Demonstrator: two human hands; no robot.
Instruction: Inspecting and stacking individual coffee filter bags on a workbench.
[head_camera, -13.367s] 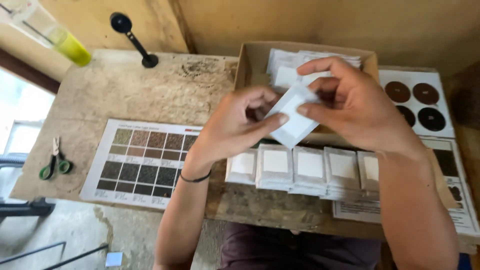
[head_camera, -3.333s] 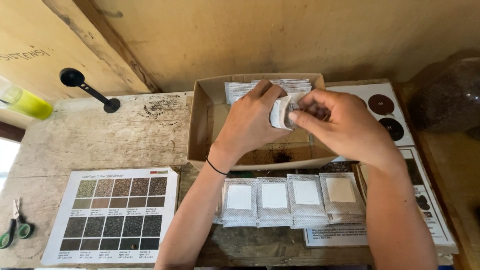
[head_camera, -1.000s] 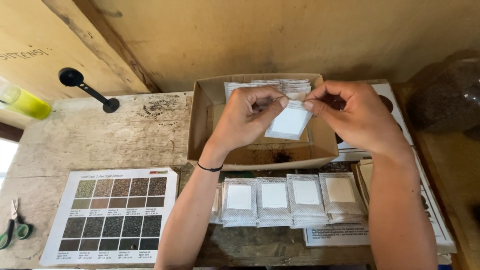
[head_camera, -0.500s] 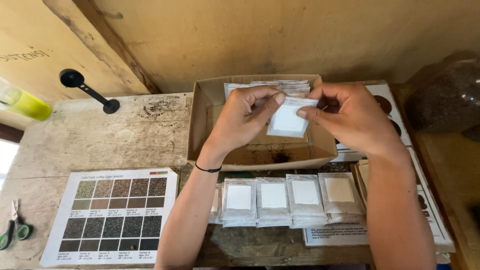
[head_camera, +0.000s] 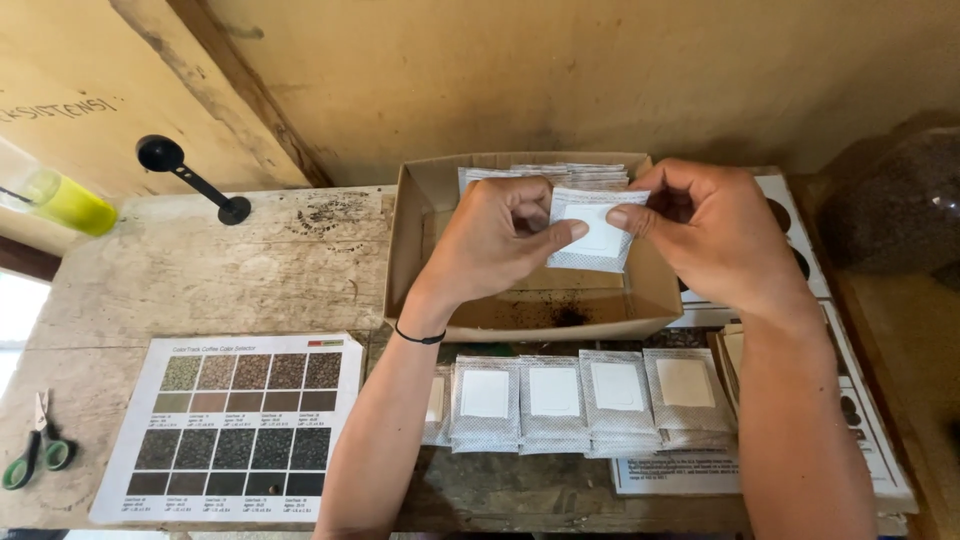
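Both my hands hold one small white filter sachet (head_camera: 592, 232) above an open cardboard box (head_camera: 412, 240). My left hand (head_camera: 497, 240) pinches its left edge with thumb and forefinger. My right hand (head_camera: 715, 232) pinches its right edge. More white sachets (head_camera: 560, 176) are stacked at the back of the box, and dark grounds (head_camera: 566, 316) are scattered on its floor. A row of several white sachet piles (head_camera: 572, 400) lies on the table in front of the box.
A printed chart of brown colour squares (head_camera: 235, 425) lies at front left, green-handled scissors (head_camera: 35, 455) at the far left edge. A black scoop (head_camera: 190, 178) and a yellow-green bottle (head_camera: 65, 200) sit at the back left. Paper sheets with dark circles (head_camera: 860, 420) lie right.
The sachet has shifted slightly between my fingers and now sits flatter and a little higher over the box. The camera view has barely moved.
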